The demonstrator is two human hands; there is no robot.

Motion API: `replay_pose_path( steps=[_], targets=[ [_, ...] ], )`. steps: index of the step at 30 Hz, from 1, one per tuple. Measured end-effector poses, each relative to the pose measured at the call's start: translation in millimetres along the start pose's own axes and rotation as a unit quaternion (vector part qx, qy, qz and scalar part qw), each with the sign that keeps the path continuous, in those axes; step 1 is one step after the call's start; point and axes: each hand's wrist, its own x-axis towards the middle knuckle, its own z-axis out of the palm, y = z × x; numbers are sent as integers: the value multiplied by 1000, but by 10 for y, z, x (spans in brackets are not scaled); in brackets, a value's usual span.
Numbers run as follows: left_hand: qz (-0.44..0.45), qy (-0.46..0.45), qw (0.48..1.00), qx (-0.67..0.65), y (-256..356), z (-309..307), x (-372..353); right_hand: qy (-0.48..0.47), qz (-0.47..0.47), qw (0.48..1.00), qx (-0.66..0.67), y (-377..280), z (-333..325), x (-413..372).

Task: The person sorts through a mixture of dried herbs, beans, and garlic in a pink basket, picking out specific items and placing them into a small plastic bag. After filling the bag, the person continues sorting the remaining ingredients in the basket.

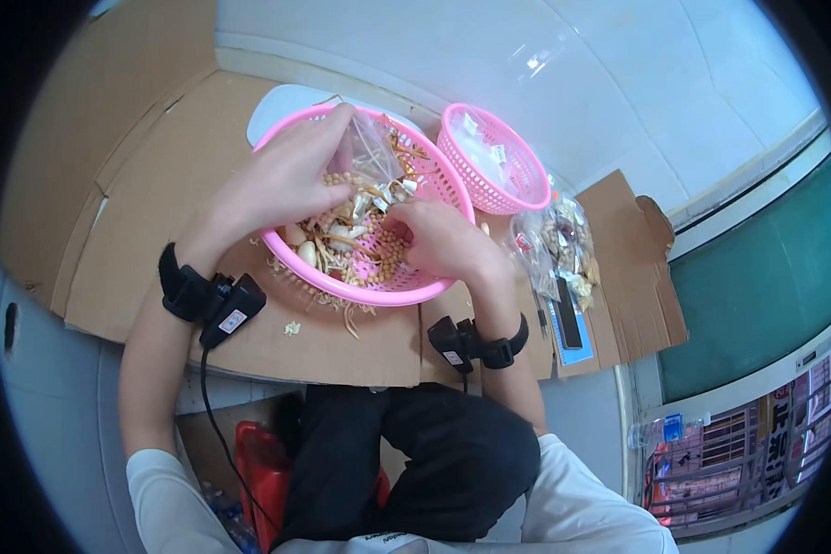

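A large pink plastic basket (pixel 346 288) stands in front of me, with yellowish round beans (pixel 390 251), thin dried strands and pale pieces in it. Over its left side, my left hand (pixel 305 171) pinches a clear plastic bag (pixel 371 148) between thumb and fingers. The bag hangs above the mixed contents. My right hand (pixel 434 235) reaches in over the right side, fingers curled down among the beans. Its fingertips are partly hidden, and what they grip cannot be made out.
A smaller pink basket (pixel 537 197) with clear bags stands at the back right. Filled plastic bags (pixel 568 240) and a dark phone-like object (pixel 568 314) lie to the right. Cardboard (pixel 138 268) covers the table; crumbs lie near the basket. A tiled wall rises behind.
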Motion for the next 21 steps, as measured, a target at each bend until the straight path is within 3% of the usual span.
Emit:
replay_pose_path(
  steps=[3,9,14,18,21],
  targets=[
    [7,16,1000,7,6,-1,-4,-4,12,1000,13,-7,8,9],
    [-13,-36,999,6,32,-20,54,11,21,1000,18,-24,-8,24],
    [-56,-57,995,-55,222,-105,118,-3,11,999,32,-2,81,105],
    [-57,-85,995,8,345,-187,312,3,10,999,54,-56,78,74],
    [-54,-79,995,-19,202,-61,335,14,13,999,49,-83,84,47]
  ],
)
